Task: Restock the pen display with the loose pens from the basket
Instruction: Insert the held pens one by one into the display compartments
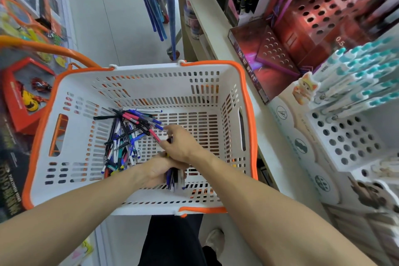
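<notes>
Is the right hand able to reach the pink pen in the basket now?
Probably yes. The right hand is already inside the basket, its fingers at the near end of the pink pen, which lies on top of the loose pens, uncovered.

floor point(121, 17): pale, glossy | shelf point(207, 19): cream, right side | light: even

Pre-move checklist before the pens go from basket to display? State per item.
1. Left hand grips a bundle of pens: ok.
2. Right hand has a firm hold on the pink pen: cannot tell, fingertips hidden.
3. Loose pens remain in the basket: ok.
4. Free holes in the white display: ok.
5. Bundle aligned tip-down for insertion: cannot tell, blurred.
</notes>
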Motion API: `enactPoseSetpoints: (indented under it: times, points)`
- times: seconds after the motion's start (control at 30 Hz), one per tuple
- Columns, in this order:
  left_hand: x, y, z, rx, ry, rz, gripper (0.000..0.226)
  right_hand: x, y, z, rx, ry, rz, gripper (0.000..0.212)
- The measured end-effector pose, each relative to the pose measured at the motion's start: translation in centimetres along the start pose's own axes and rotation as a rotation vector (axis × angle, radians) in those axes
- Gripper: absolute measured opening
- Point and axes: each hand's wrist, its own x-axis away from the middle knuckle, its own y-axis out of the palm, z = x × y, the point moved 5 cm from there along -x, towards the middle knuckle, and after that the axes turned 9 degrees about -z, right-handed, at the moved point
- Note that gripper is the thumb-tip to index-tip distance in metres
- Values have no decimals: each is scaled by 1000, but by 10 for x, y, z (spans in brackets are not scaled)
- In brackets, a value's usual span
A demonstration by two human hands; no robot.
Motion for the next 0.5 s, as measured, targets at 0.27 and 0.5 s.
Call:
enactPoseSetpoints:
  times: [0.27, 0.5]
  points:
    - [8, 7, 3, -91, 81, 67, 19, 15, 1, -10, -5, 39, -32, 37]
    - [44, 48, 58, -200, 253, 3, 12, 80, -58, -21, -338, -121, 405, 77]
